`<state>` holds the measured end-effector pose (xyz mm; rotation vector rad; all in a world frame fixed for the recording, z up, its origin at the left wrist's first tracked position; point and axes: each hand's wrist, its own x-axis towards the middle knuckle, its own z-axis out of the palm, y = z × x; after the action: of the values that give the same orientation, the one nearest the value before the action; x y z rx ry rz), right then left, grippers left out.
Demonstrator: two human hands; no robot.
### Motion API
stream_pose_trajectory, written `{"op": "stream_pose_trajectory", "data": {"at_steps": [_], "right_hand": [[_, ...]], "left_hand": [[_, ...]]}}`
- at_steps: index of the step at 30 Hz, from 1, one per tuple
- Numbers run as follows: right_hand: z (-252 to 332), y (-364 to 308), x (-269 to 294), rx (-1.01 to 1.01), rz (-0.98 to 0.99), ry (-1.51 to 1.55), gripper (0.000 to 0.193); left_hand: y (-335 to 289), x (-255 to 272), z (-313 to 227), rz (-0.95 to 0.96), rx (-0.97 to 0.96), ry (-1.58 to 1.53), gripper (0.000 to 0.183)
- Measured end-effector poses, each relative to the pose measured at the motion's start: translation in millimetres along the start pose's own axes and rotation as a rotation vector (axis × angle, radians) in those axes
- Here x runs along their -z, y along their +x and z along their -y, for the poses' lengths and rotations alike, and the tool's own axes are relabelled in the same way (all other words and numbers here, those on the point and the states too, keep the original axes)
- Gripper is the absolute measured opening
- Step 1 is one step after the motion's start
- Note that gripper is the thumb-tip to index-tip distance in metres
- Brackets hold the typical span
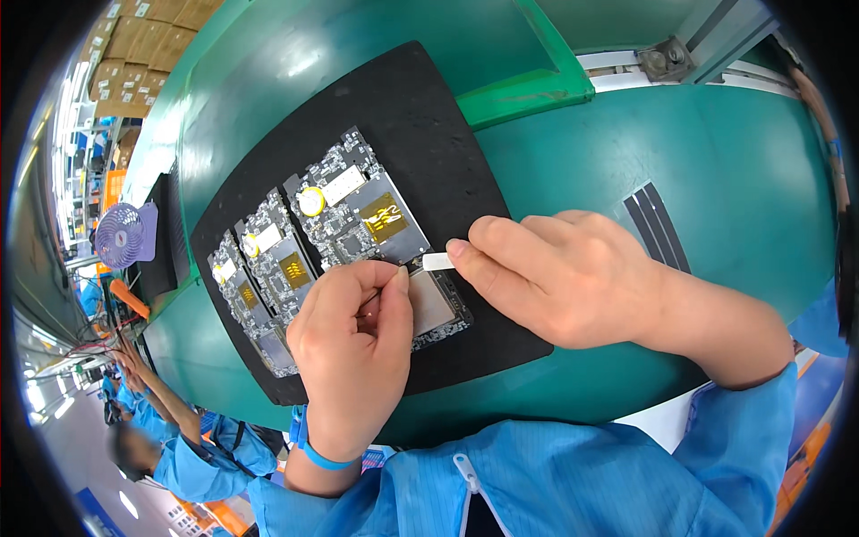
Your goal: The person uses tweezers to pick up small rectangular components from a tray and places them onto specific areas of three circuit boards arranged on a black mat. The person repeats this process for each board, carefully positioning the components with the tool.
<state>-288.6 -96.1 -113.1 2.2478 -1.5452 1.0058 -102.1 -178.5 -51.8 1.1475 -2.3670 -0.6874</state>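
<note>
Three circuit boards lie side by side on a black mat (429, 116), each with a gold patch and a yellow round part. My right hand (559, 282) pinches a small white flat strip (438, 261), its tip at the lower part of the nearest circuit board (344, 192). Close by that tip, my left hand (353, 336) has thumb and forefinger pressed together over the same board, beside a grey metal plate (428, 304). What the left fingers hold, if anything, is hidden. The left hand covers part of the middle circuit board (273, 242); the third circuit board (240, 291) sits farther left.
Black strips (656, 224) lie on the green table (591, 170) to the right. A green raised edge (528, 98) and a metal frame (698, 54) stand at the back. At the left are a purple fan (125, 235), cardboard boxes (143, 45) and another person (192, 456) in blue.
</note>
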Motion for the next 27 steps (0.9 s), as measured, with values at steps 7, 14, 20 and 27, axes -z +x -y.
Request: {"op": "stream_pose_trajectory", "data": {"at_steps": [7,14,20,27], "right_hand": [[2,3,-2,0.03,-0.011,-0.052,0.012],[3,6,-1,0.054,0.003,-0.102,0.013],[6,10,7,0.07,0.102,-0.141,0.011],[14,12,12,0.098,0.193,-0.22,0.013]], "left_hand": [[0,1,-1,0.007,0.033,-0.008,0.005],[0,1,-1,0.022,0.016,-0.033,0.005],[1,2,-4,0.033,-0.037,0.024,0.007],[1,-1,3,0.009,-0.119,0.031,0.01]]}}
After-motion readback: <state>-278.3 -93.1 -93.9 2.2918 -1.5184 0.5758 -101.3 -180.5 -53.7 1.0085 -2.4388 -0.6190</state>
